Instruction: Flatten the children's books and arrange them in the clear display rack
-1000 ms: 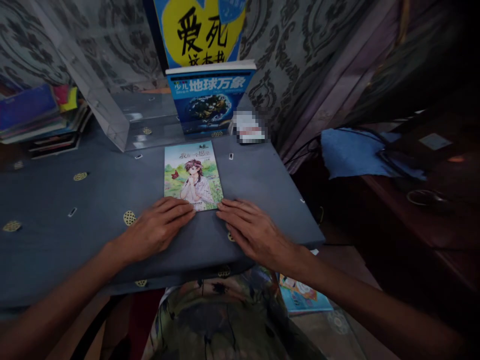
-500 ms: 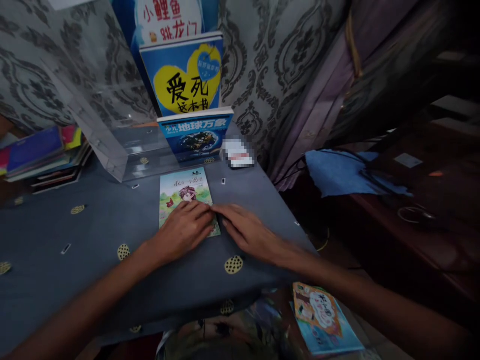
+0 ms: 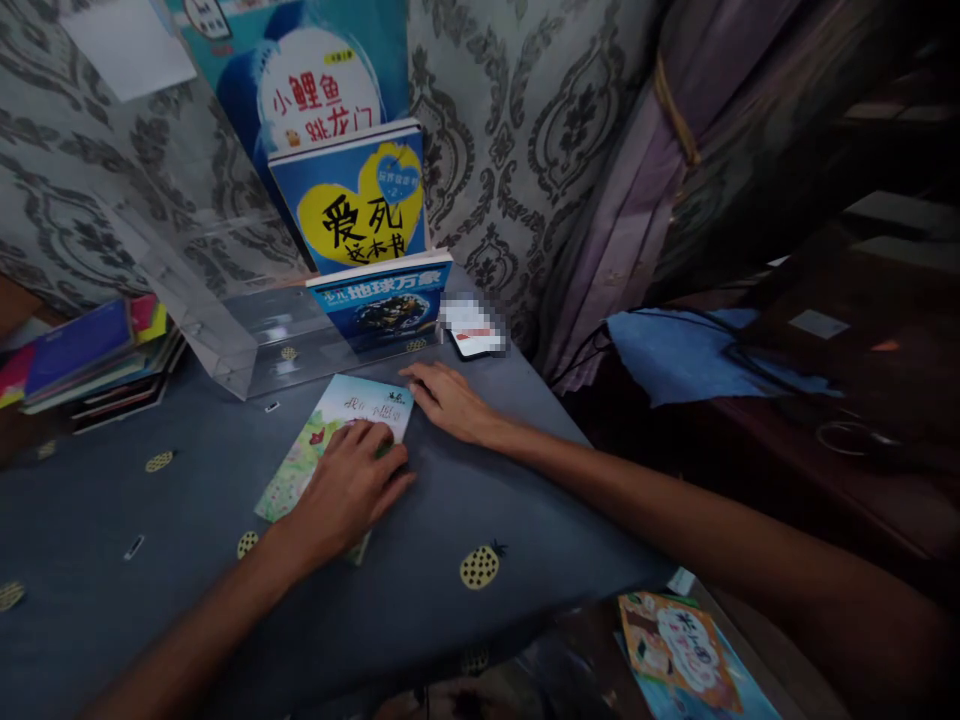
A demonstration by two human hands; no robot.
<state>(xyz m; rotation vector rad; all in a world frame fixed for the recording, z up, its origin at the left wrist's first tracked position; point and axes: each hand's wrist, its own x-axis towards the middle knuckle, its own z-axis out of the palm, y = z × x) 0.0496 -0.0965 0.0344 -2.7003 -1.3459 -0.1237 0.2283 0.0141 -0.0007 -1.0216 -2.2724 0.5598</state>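
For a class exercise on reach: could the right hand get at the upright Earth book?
Probably yes: the right hand is close in front of the Earth book, and nothing visible covers that book's top edge.

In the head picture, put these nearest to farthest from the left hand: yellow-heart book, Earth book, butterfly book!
1. Butterfly book: under the left hand.
2. Earth book: standing ahead.
3. Yellow-heart book: behind the Earth book.

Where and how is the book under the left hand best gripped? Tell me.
Probably pinch the book by its far right corner, coming from the right: it lies flat and aslant, with that thin corner uncovered beside the right hand, while the left hand covers its nearer part.
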